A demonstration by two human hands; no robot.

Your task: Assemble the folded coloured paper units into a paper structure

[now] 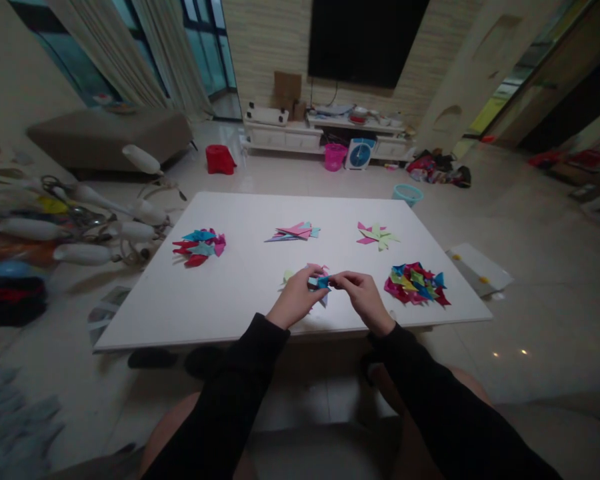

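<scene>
Over the near middle of the white table (240, 287), my left hand (299, 293) is closed on a small blue folded paper piece (322, 283). The fingertips of my right hand (363, 297) pinch the same piece at its right end. Below and behind my hands lie pink and pale green folded papers (287, 276), partly hidden. To the right sits a heap of shiny folded paper shapes (416, 284) in several colours. A smaller heap of red, blue and pink folded shapes (200, 247) is at the left.
Farther back on the table lie a pile of pink and blue paper strips (297, 231) and a pile of green and pink ones (377, 235). Beyond stand a red stool (220, 160), a pink bin (335, 157) and a teal basket (407, 193). White lamp arms (145, 212) reach near the left edge.
</scene>
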